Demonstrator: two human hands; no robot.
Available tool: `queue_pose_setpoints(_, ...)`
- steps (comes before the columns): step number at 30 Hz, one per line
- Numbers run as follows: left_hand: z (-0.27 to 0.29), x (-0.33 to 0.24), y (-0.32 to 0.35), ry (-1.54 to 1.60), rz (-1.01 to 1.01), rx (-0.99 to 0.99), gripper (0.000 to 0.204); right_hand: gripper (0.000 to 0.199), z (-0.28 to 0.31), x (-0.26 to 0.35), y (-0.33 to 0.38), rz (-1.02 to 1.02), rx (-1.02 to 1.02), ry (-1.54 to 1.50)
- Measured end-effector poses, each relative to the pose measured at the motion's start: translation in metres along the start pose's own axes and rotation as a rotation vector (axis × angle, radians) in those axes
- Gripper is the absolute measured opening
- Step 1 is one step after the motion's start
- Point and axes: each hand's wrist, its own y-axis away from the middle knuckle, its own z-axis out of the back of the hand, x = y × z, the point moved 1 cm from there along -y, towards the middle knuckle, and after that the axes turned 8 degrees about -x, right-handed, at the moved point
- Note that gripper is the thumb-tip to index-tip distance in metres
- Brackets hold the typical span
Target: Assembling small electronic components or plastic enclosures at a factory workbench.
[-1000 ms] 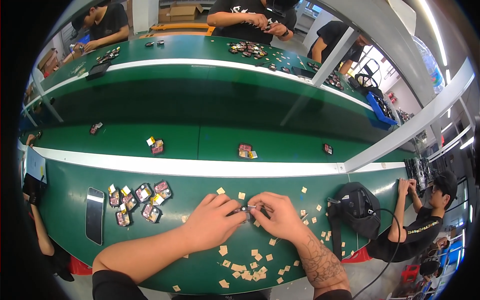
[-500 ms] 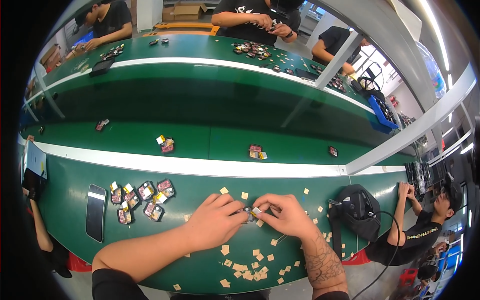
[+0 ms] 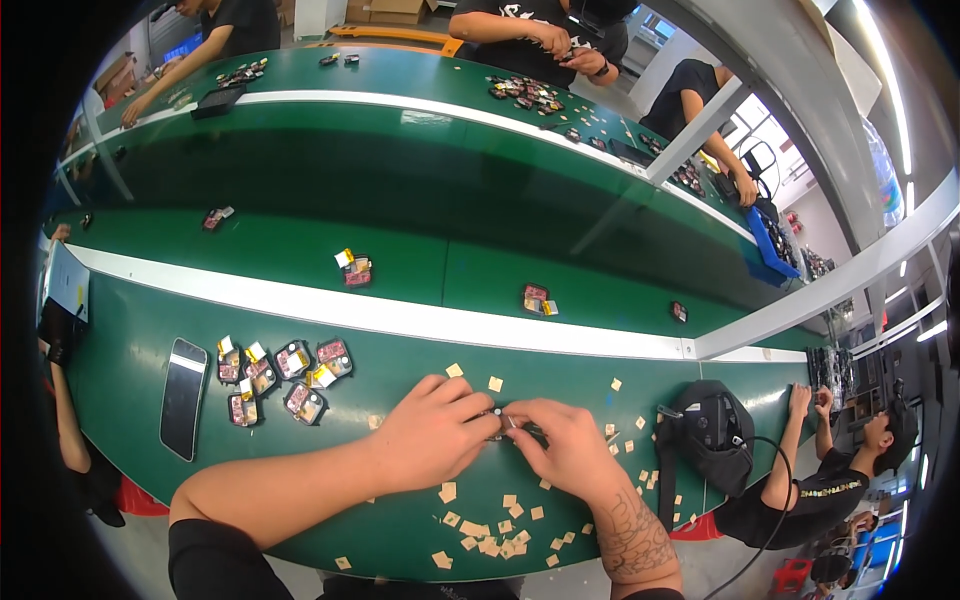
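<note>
At the middle of the near table, my left hand (image 3: 432, 430) has its fingers closed around a small dark electronic module (image 3: 498, 412). Most of the module is hidden by my fingers. My right hand (image 3: 562, 442) meets it from the right, thumb and forefinger pinched at the module's edge on a small pale part that I cannot make out clearly. Small cream square pads (image 3: 487, 540) lie scattered below and around both hands. To the left rests a group of similar open modules (image 3: 290, 360), with reddish boards and white-and-yellow battery packs.
A dark phone (image 3: 184, 398) lies at the left. On the right stands a black bag (image 3: 715, 435) with a cable. Beyond a white rail (image 3: 400, 318), more modules (image 3: 356, 270) sit on a green strip. Other people work across the table and at both sides.
The white-and-yellow part pinched by my right hand no longer shows plainly; my right fingers have closed in on the module. The whole view has shifted slightly.
</note>
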Motion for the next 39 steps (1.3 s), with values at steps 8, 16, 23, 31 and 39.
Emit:
queue_pose_setpoints(8, 0.000, 0.000, -0.001, 0.029, 0.036, -0.013, 0.032, 0.024, -0.006, 0.002, 0.001, -0.034, -0.024, -0.036)
queue_pose_setpoints(16, 0.002, 0.001, -0.002, 0.045, 0.025, -0.028, 0.036, 0.024, -0.001, 0.002, -0.003, -0.129, 0.018, -0.057)
queue_pose_setpoints(23, 0.002, 0.001, -0.001, 0.038, 0.005, -0.055, 0.034, 0.025, -0.003, -0.004, -0.004, -0.104, -0.018, -0.075)
queue_pose_setpoints(31, 0.006, -0.003, -0.003, 0.028, 0.017, -0.039, 0.036, 0.023, -0.008, 0.001, 0.000, -0.158, -0.055, -0.091)
queue_pose_setpoints(39, 0.003, -0.010, 0.001, 0.009, 0.043, -0.070, 0.035, 0.023, -0.012, 0.005, 0.002, -0.201, -0.084, -0.064)
